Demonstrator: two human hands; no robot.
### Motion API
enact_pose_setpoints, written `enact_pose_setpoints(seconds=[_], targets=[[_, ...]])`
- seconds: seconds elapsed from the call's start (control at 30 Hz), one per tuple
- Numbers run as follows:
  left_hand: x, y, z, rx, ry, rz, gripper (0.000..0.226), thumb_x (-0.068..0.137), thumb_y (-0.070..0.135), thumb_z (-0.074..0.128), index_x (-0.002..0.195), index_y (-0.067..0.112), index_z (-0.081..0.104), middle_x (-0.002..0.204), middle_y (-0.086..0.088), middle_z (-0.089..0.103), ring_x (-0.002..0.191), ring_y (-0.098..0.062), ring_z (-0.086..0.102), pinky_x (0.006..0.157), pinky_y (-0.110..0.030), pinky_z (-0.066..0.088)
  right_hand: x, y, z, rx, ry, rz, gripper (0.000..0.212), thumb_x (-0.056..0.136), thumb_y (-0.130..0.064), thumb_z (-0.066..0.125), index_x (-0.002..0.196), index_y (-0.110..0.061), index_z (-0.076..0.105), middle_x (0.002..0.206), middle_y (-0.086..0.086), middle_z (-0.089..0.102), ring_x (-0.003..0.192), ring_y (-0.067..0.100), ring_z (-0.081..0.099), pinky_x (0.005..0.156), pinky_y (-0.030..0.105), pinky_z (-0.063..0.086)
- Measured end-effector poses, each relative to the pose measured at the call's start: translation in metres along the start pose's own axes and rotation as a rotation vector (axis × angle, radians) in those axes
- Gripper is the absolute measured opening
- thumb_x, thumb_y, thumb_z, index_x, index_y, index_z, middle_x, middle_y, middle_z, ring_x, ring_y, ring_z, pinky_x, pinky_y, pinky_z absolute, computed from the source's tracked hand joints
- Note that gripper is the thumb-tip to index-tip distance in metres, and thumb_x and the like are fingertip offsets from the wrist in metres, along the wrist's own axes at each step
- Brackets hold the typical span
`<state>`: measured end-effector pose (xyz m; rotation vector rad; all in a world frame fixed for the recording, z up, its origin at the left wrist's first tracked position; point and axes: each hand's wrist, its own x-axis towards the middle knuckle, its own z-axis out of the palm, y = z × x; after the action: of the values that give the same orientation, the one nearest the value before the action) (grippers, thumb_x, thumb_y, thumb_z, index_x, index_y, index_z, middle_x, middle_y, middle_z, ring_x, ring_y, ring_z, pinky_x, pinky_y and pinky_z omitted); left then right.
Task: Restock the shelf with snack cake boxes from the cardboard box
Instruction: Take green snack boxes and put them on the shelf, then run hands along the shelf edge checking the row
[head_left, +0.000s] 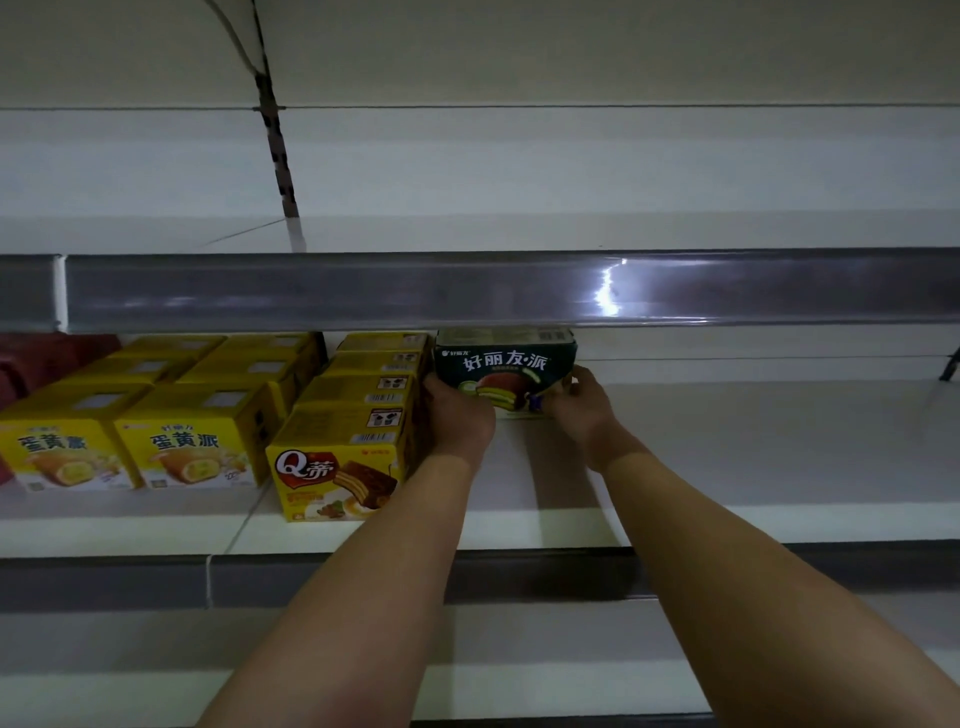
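A dark green snack cake box (504, 366) stands on the white middle shelf (727, 457), deep under the shelf above, right beside a row of yellow Q boxes (343, 467). My left hand (460, 418) grips the green box's left lower corner. My right hand (584, 402) grips its right lower corner. The top of the green box is partly hidden by the grey rail above. The cardboard box is not in view.
Two rows of yellow egg-yolk pie boxes (192, 447) fill the shelf's left part, with red packs (31, 364) at the far left. A grey price rail (467, 291) fronts the bare upper shelf. White shelf surface stretches to the right of the green box.
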<state>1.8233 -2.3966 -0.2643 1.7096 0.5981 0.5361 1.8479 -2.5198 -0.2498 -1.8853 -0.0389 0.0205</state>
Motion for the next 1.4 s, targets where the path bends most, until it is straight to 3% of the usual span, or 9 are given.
enact_pose_setpoints(seconds=[0.23, 0.4, 0.53, 0.63, 0.73, 0.9, 1.03, 1.2, 1.4], targets=[[0.017, -0.009, 0.001, -0.002, -0.062, 0.008, 0.081, 0.077, -0.001, 0.051, 0.149, 0.024, 0.025, 0.145, -0.009, 0.043, 0.132, -0.032, 0.040, 0.109, -0.048, 0.037, 0.002, -0.003, -0.001, 0.002, 0.007, 0.057, 0.039, 0.086, -0.010, 0.064, 0.122, -0.005, 0.051, 0.119, 0.013, 0.059, 0.107, 0.027, 0.055, 0.091, 0.033, 0.044], [0.005, -0.004, 0.001, 0.080, -0.023, -0.070, 0.079, 0.072, 0.014, 0.052, 0.146, 0.026, 0.027, 0.142, -0.008, 0.043, 0.126, -0.032, 0.043, 0.107, -0.048, 0.037, -0.009, -0.008, -0.007, -0.010, -0.039, 0.124, 0.046, 0.085, -0.016, 0.064, 0.128, -0.008, 0.051, 0.126, 0.014, 0.058, 0.115, 0.031, 0.054, 0.102, 0.043, 0.044], [0.006, 0.001, 0.000, 0.056, -0.022, -0.129, 0.057, 0.070, 0.025, 0.048, 0.126, 0.018, 0.047, 0.124, -0.006, 0.055, 0.109, -0.027, 0.054, 0.097, -0.041, 0.047, -0.020, -0.013, -0.020, -0.002, -0.089, 0.132, 0.056, 0.089, -0.021, 0.062, 0.139, -0.009, 0.041, 0.131, 0.011, 0.052, 0.120, 0.030, 0.051, 0.102, 0.040, 0.043], [0.005, 0.000, -0.002, 0.123, -0.113, -0.146, 0.058, 0.075, 0.030, 0.045, 0.129, 0.009, 0.050, 0.127, -0.015, 0.057, 0.114, -0.034, 0.056, 0.097, -0.046, 0.049, -0.027, -0.014, -0.033, -0.050, -0.127, 0.107, 0.058, 0.091, -0.021, 0.061, 0.142, -0.008, 0.038, 0.141, 0.016, 0.046, 0.125, 0.031, 0.048, 0.104, 0.040, 0.042], [-0.025, 0.014, -0.011, 0.174, -0.025, -0.184, 0.040, 0.087, 0.021, 0.049, 0.126, 0.012, 0.050, 0.122, -0.017, 0.058, 0.109, -0.036, 0.056, 0.095, -0.047, 0.050, -0.034, -0.013, -0.049, -0.165, -0.213, 0.087, 0.067, 0.094, -0.020, 0.057, 0.149, -0.004, 0.024, 0.153, 0.015, 0.031, 0.137, 0.030, 0.036, 0.110, 0.036, 0.034], [-0.092, 0.022, -0.024, 0.256, -0.028, -0.127, 0.053, 0.096, 0.018, 0.050, 0.145, 0.006, 0.035, 0.146, -0.016, 0.041, 0.128, -0.034, 0.044, 0.106, -0.038, 0.039, -0.061, -0.006, -0.070, -0.353, -0.386, 0.038, 0.048, 0.094, -0.022, 0.054, 0.137, -0.005, 0.043, 0.138, 0.015, 0.049, 0.124, 0.032, 0.048, 0.101, 0.035, 0.041], [-0.145, 0.026, -0.049, 0.369, 0.051, -0.121, 0.042, 0.098, 0.015, 0.046, 0.137, -0.001, 0.046, 0.142, -0.020, 0.046, 0.129, -0.033, 0.044, 0.100, -0.030, 0.037, -0.089, -0.008, -0.075, -0.431, -0.539, -0.042, 0.062, 0.092, -0.028, 0.057, 0.145, -0.008, 0.032, 0.145, 0.011, 0.042, 0.129, 0.029, 0.044, 0.103, 0.030, 0.037], [-0.216, 0.015, -0.103, 0.410, 0.158, -0.213, 0.039, 0.100, 0.022, 0.045, 0.135, 0.004, 0.050, 0.136, -0.018, 0.053, 0.123, -0.032, 0.050, 0.101, -0.035, 0.041, -0.141, -0.015, -0.059, -0.503, -0.669, -0.247, 0.057, 0.092, -0.031, 0.057, 0.140, -0.007, 0.040, 0.140, 0.013, 0.048, 0.125, 0.030, 0.047, 0.098, 0.031, 0.040], [-0.311, -0.033, -0.194, 0.436, 0.346, -0.407, 0.044, 0.102, 0.024, 0.041, 0.142, 0.006, 0.041, 0.141, -0.012, 0.048, 0.127, -0.029, 0.047, 0.099, -0.029, 0.038, -0.228, -0.018, -0.017, -0.622, -0.860, -0.489, 0.056, 0.092, -0.028, 0.056, 0.142, -0.008, 0.040, 0.143, 0.012, 0.045, 0.130, 0.029, 0.045, 0.104, 0.034, 0.040]])
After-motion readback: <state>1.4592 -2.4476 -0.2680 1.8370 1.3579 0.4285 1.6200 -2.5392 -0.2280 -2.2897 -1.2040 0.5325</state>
